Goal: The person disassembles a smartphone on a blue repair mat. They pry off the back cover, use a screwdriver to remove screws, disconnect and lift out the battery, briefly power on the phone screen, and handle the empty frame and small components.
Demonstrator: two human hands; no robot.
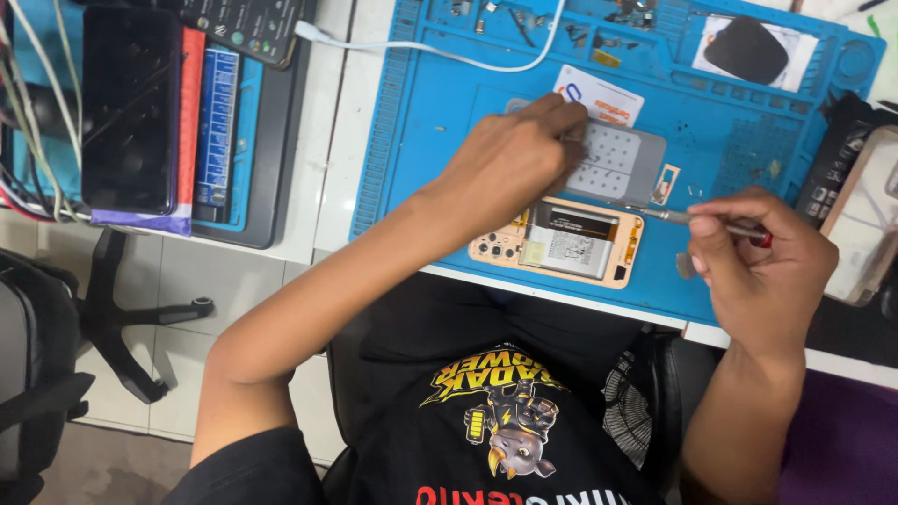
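Observation:
An opened phone [561, 245] with an orange-tan frame and a grey battery lies on the blue repair mat [440, 122]. Just beyond it sits a grey perforated plate [617, 164]. My left hand [510, 159] rests on the left end of that plate, fingers curled down onto it. My right hand [762, 262] grips a thin metal screwdriver [669, 216] with a red band, its tip pointing left at the phone's upper right corner.
A white card [599, 93] lies behind the plate. Small screws and parts fill the mat's top trays [524, 19]. A white cable [421, 47] crosses the mat. A dark phone [131, 103] and boxes lie left; another device [865, 215] sits right.

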